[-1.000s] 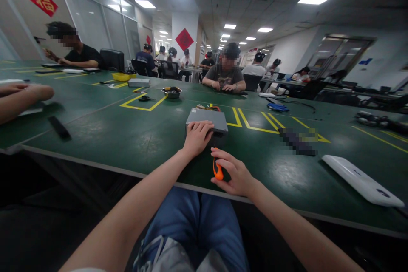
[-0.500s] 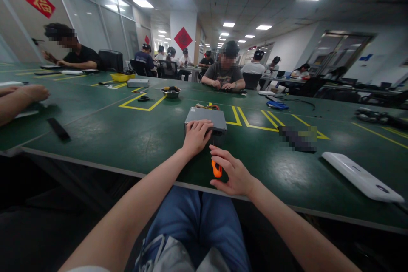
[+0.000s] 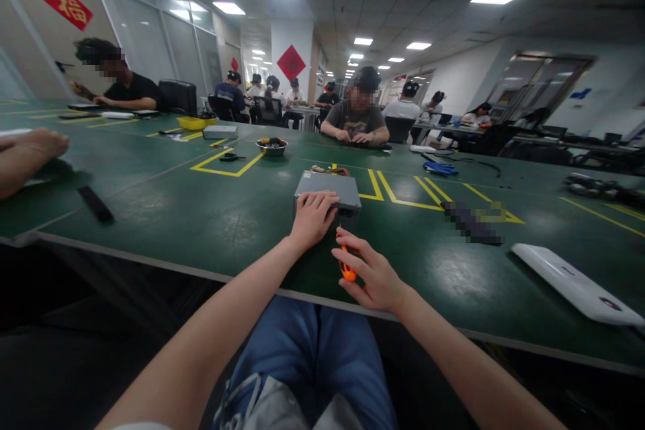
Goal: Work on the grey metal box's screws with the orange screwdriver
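Observation:
A grey metal computer power supply (image 3: 323,187) sits on the green table, with coloured wires (image 3: 330,171) at its far side. My left hand (image 3: 313,216) lies over its near top edge, fingers across the lid and thumb down at the front, holding it. Just in front of the box, my right hand (image 3: 370,272) has an orange-handled screwdriver (image 3: 347,273) between its thumb and fingertips. The screwdriver's thin tip points up toward the box's front face. Whether the tip touches the box, I cannot tell.
A metal bowl (image 3: 272,146) of small items, scissors (image 3: 230,157) and a yellow tray (image 3: 195,123) lie farther off. At right are a white device (image 3: 574,282), a blurred-out dark item (image 3: 471,222) and blue cable (image 3: 439,168). A black bar (image 3: 95,204) lies left, near another person's hand (image 3: 48,148).
The orange handle has turned in my right fingers, and more of the screwdriver's tip end now shows. My left hand has stayed on the power supply. The whole view has shifted slightly.

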`<state>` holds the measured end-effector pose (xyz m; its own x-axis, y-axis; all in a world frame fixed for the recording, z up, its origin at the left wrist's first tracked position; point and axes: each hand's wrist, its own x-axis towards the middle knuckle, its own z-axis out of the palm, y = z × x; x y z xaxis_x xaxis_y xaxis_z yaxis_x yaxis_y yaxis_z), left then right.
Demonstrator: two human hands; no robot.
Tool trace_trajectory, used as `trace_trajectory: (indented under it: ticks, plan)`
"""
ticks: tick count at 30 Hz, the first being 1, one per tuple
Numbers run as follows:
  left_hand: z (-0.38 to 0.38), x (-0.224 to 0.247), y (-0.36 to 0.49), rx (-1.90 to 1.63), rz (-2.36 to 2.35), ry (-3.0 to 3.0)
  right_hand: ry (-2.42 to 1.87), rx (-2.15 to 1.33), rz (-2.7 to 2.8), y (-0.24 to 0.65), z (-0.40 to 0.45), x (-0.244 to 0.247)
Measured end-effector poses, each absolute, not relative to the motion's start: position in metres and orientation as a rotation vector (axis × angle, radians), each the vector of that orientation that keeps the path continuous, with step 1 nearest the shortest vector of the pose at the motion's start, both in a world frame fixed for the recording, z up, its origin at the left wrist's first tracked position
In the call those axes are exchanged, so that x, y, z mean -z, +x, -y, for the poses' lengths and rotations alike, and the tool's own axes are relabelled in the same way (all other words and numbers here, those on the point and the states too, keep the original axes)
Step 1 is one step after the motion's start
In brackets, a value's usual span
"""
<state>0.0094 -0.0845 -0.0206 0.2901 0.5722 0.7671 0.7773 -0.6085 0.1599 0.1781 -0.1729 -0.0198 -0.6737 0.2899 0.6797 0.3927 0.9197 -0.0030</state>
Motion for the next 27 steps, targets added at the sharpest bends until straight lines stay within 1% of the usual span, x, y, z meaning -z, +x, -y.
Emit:
trace_trajectory:
  ticks: [3, 9, 13, 19, 27]
  plan:
    - [0.084, 0.021, 0.01, 1.213, 1.246, -2.318, -0.442, 0.266, 2.309, 0.179, 0.172, 0.022]
    - [0.083, 0.021, 0.009, 1.193, 1.24, -2.317, -0.474, 0.176, 2.238, 0.177, 0.168, 0.026]
    - [0.083, 0.021, 0.009, 1.183, 1.242, -2.311, -0.49, 0.292, 2.268, 0.177, 0.171, 0.021]
    - [0.082, 0.021, 0.01, 1.185, 1.237, -2.299, -0.482, 0.422, 2.065, 0.188, 0.176, 0.019]
    - [0.083, 0.021, 0.009, 1.18, 1.24, -2.297, -0.522, 0.45, 2.008, 0.191, 0.175, 0.019]
